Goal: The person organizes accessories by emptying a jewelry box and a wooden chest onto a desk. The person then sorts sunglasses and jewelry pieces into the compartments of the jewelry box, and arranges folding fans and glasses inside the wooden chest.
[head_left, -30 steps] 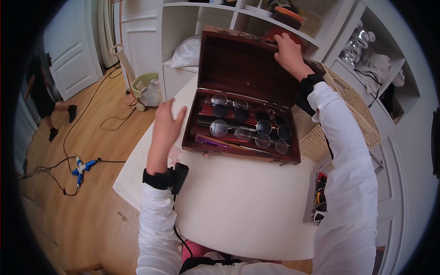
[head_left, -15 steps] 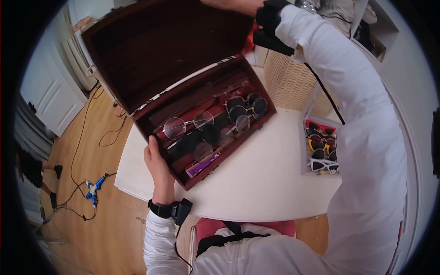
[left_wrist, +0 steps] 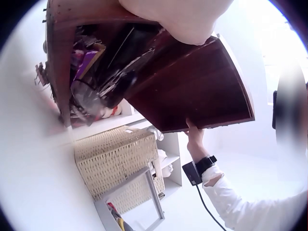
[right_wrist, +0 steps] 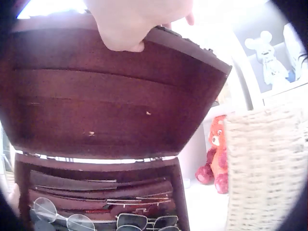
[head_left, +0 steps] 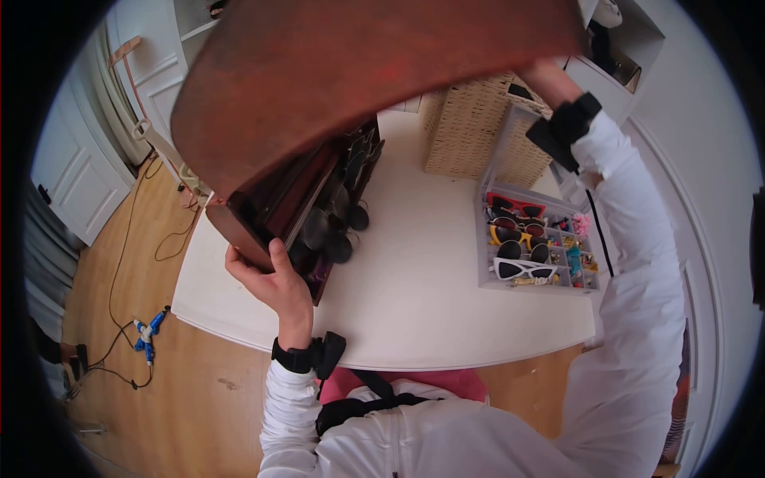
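Note:
A dark red-brown wooden case (head_left: 374,72) is tilted over the white table, its lid raised and half folded over the bottom. Its lid hides much of the inside in the head view. Several pairs of round glasses (head_left: 327,227) lie in the bottom, and a purple packet (left_wrist: 86,63) shows among them in the left wrist view. My left hand (head_left: 279,291) grips the case's near left side, thumb over the rim. At the lid's free edge, my right hand (right_wrist: 139,21) holds on, thumb on the inner face.
A clear organiser box (head_left: 538,275) with sunglasses and small trinkets stands open on the table's right. Behind it is a woven basket (head_left: 466,131). The white table (head_left: 414,311) has a curved front edge. A red plush bear (right_wrist: 219,159) sits beyond the case.
The case was flat on the table with the left hand beside it. Now the left hand holds its side, the case is turned and tilted, and the lid has swung toward me with the right hand.

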`<state>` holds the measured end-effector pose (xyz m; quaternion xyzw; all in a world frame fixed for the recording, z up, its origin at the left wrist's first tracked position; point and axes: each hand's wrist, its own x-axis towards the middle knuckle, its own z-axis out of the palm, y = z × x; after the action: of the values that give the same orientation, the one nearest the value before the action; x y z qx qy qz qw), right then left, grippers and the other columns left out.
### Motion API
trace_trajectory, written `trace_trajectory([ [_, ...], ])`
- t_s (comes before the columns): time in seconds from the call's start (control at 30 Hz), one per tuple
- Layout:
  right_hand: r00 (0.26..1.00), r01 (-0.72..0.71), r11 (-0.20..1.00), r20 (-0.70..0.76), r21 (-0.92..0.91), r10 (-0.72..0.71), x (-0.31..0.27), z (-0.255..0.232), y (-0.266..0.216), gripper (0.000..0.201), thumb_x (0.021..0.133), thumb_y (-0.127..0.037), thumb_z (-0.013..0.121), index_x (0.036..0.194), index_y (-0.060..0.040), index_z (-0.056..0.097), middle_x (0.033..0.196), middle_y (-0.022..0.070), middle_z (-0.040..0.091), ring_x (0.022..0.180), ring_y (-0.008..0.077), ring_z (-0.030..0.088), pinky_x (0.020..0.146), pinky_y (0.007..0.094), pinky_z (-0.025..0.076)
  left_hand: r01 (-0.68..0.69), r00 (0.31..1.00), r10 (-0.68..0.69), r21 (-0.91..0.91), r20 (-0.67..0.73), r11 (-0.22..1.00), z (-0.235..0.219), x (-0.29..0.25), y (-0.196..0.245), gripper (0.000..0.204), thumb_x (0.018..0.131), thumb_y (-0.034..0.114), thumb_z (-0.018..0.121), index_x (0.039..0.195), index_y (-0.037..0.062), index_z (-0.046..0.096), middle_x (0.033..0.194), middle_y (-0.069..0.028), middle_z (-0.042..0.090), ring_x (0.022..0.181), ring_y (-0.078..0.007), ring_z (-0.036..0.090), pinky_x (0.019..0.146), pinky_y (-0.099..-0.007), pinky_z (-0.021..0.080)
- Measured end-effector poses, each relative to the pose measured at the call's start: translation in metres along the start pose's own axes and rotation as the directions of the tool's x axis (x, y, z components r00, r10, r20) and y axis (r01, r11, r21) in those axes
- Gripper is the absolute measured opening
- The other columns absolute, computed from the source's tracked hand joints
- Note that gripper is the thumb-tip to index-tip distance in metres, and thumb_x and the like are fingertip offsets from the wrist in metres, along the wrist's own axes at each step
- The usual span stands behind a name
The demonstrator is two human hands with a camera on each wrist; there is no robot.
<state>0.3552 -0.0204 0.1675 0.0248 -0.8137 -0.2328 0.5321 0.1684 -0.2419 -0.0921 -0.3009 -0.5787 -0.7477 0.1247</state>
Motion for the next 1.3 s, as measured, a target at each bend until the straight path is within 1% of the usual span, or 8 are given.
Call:
trace_trajectory([
  [0.23, 0.999, -0.045, 0.999, -0.001, 0.002, 0.045, -0.024, -0.047, -0.051, 0.037, 0.067, 0.004, 0.059, 0.102, -0.003, 0.049, 0.096, 0.0193, 0.053, 0.093, 0.0404, 0.05, 0.079, 0.0419, 0.043, -0.14, 0.987, 0.135, 0.057, 0.088, 0.988, 0.014, -0.018, -0.004, 0.056, 0.089, 0.031, 0.059, 0.122, -0.0046, 0.032, 0.116, -0.0133, 0.04, 0.107, -0.0213, 0.042, 0.095, -0.0332, 0.032],
  [0.67, 0.996, -0.046, 0.998, -0.071, 0.036, 0.048, -0.047, -0.077, -0.063, 0.037, 0.067, 0.003, 0.06, 0.102, -0.0027, 0.049, 0.095, 0.0194, 0.054, 0.092, 0.0404, 0.051, 0.078, 0.0424, 0.043, -0.296, 0.953, 0.289, 0.066, 0.094, 0.953, 0.022, -0.022, 0.014, 0.06, 0.083, 0.02, 0.065, 0.126, -0.0023, 0.029, 0.118, -0.0143, 0.038, 0.113, -0.0251, 0.037, 0.099, -0.0366, 0.027],
  [0.83, 0.994, -0.073, 0.997, -0.081, -0.012, 0.072, -0.056, -0.09, -0.063, 0.037, 0.067, 0.002, 0.061, 0.102, -0.0027, 0.049, 0.095, 0.0194, 0.054, 0.091, 0.0404, 0.052, 0.078, 0.0426, 0.044, -0.166, 0.976, 0.177, -0.093, 0.126, 0.982, 0.028, -0.009, 0.004, 0.068, 0.073, 0.013, 0.073, 0.124, -0.0027, 0.03, 0.118, -0.0147, 0.036, 0.112, -0.0268, 0.035, 0.1, -0.0371, 0.024],
  [0.9, 0.992, -0.083, 0.997, -0.097, -0.003, 0.082, -0.055, -0.088, -0.059, 0.037, 0.067, 0.002, 0.061, 0.102, -0.0026, 0.049, 0.095, 0.0194, 0.055, 0.091, 0.0404, 0.052, 0.077, 0.0427, 0.044, -0.249, 0.956, 0.257, -0.074, 0.143, 0.966, 0.035, -0.015, 0.022, 0.066, 0.074, 0.012, 0.072, 0.124, -0.0018, 0.031, 0.118, -0.0146, 0.036, 0.111, -0.0265, 0.035, 0.099, -0.0368, 0.024],
  [1.0, 0.993, -0.086, 0.996, -0.081, 0.016, 0.087, -0.08, -0.136, -0.14, 0.037, 0.067, 0.002, 0.061, 0.102, -0.0026, 0.049, 0.095, 0.0195, 0.055, 0.091, 0.0404, 0.052, 0.077, 0.0428, 0.044, -0.359, 0.92, 0.357, -0.02, 0.162, 0.933, 0.035, -0.015, 0.034, 0.066, 0.073, 0.011, 0.072, 0.124, -0.0006, 0.031, 0.117, -0.0144, 0.037, 0.109, -0.0256, 0.037, 0.098, -0.0364, 0.026],
  [1.1, 0.992, -0.114, 0.992, -0.065, -0.058, 0.11, -0.063, -0.107, -0.074, 0.037, 0.067, 0.002, 0.061, 0.102, -0.0025, 0.049, 0.094, 0.0195, 0.055, 0.091, 0.0404, 0.052, 0.077, 0.0429, 0.044, -0.226, 0.969, 0.239, -0.165, 0.064, 0.96, 0.04, 0.0, 0.023, 0.075, 0.069, 0.017, 0.077, 0.124, -0.0015, 0.031, 0.112, -0.0128, 0.038, 0.105, -0.0259, 0.039, 0.095, -0.0371, 0.028],
  [1.2, 0.989, -0.116, 0.993, -0.1, -0.039, 0.111, -0.051, -0.079, -0.044, 0.037, 0.067, 0.002, 0.062, 0.102, -0.0025, 0.049, 0.094, 0.0195, 0.055, 0.091, 0.0404, 0.053, 0.077, 0.043, 0.044, -0.427, 0.896, 0.426, -0.026, 0.128, 0.904, 0.049, -0.006, 0.04, 0.073, 0.069, 0.017, 0.077, 0.124, -0.001, 0.033, 0.11, -0.0131, 0.039, 0.105, -0.0264, 0.039, 0.095, -0.0366, 0.029],
  [1.3, 0.992, -0.097, 0.995, -0.082, -0.002, 0.097, -0.05, -0.079, -0.045, 0.037, 0.067, 0.001, 0.062, 0.102, -0.0024, 0.049, 0.094, 0.0195, 0.056, 0.09, 0.0404, 0.053, 0.077, 0.0431, 0.044, -0.407, 0.908, 0.406, -0.016, 0.099, 0.913, 0.048, 0.006, 0.049, 0.071, 0.069, 0.018, 0.078, 0.123, -0.0013, 0.036, 0.112, -0.014, 0.04, 0.106, -0.0269, 0.04, 0.095, -0.0369, 0.029],
])
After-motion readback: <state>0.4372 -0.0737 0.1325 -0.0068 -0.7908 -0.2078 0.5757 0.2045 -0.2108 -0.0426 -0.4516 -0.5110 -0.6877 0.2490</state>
